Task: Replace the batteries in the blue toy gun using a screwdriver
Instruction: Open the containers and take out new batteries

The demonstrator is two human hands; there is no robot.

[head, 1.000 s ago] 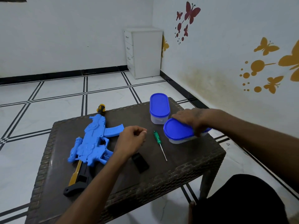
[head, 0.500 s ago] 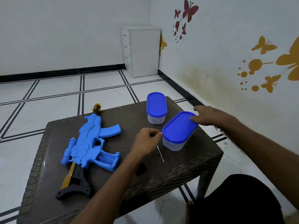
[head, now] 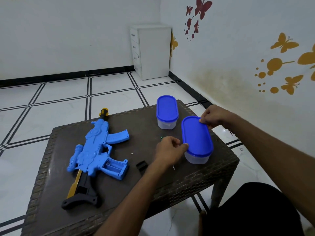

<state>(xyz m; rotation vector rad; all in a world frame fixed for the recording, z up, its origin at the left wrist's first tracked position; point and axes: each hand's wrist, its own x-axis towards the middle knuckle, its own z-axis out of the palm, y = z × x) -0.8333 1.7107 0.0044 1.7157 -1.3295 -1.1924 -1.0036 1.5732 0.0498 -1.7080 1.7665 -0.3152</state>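
Note:
The blue toy gun [head: 98, 149] lies on its side on the left half of the brown wicker table [head: 119, 193], its battery bay open and facing up. A black battery cover [head: 141, 166] rests beside my left forearm. A clear container with a blue lid [head: 196, 139] stands at the right. My left hand [head: 170, 149] pinches the lid's near left edge, and my right hand [head: 215, 116] grips its far corner. The screwdriver [head: 173, 167] is mostly hidden under my left hand; only its tip and a bit of green handle show. A tiny screw [head: 132, 153] lies loose.
A second blue-lidded container [head: 167, 112] stands at the table's far edge. A white drawer cabinet [head: 151, 51] sits in the room corner. The wall runs close along the right side. My dark-clothed knee [head: 252, 210] is below the table's right front corner.
My right hand slid from on top of the near container to its far corner. My left hand moved right from beside the gun to the lid's near edge, covering the screwdriver.

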